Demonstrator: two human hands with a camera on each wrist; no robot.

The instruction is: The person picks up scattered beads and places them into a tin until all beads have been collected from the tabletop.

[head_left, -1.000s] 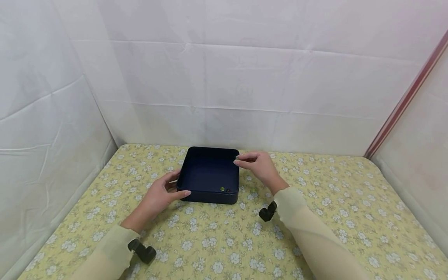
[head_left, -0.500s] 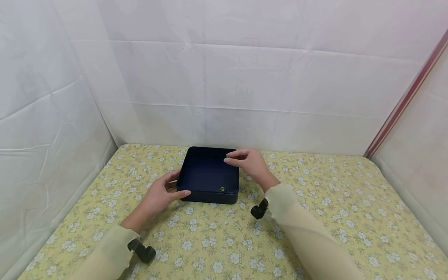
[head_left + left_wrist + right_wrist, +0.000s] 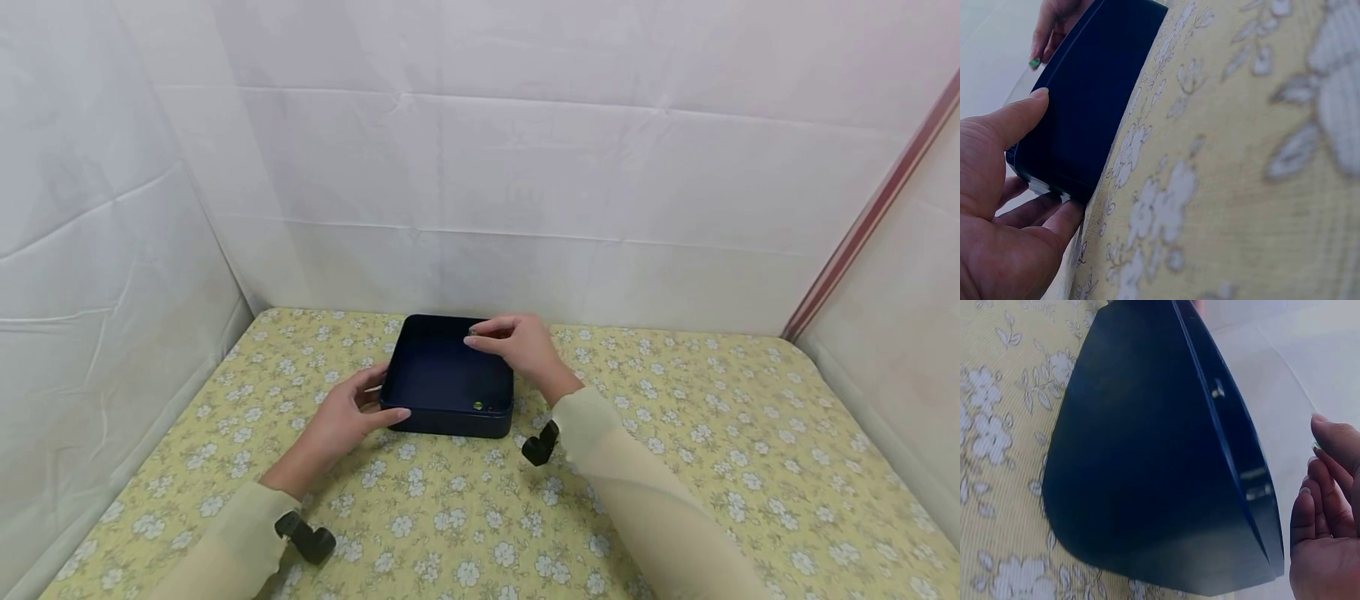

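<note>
A dark blue square tray (image 3: 448,422) with raised walls stands on the table. My left hand (image 3: 341,421) holds its near left corner, thumb over the front rim and fingers along the left wall, as the left wrist view shows. Above the tray's far right part, my right hand (image 3: 521,343) pinches a small green marble (image 3: 1034,62) between thumb and fingertips. Most of that marble is hidden by the fingertips. Inside the tray, near the front right corner, lie a yellow-green marble (image 3: 477,406) and a small dark red piece (image 3: 492,409), mostly hidden by the front wall.
A yellow cloth with white flowers (image 3: 465,525) covers the table. White sheeting (image 3: 450,167) hangs behind the table and at both sides. Each wrist wears a black camera mount, such as the right one (image 3: 540,446).
My right hand has moved left, from the tray's right rim to over its inside, still pinching the marble. The left hand and the tray have stayed in place.
</note>
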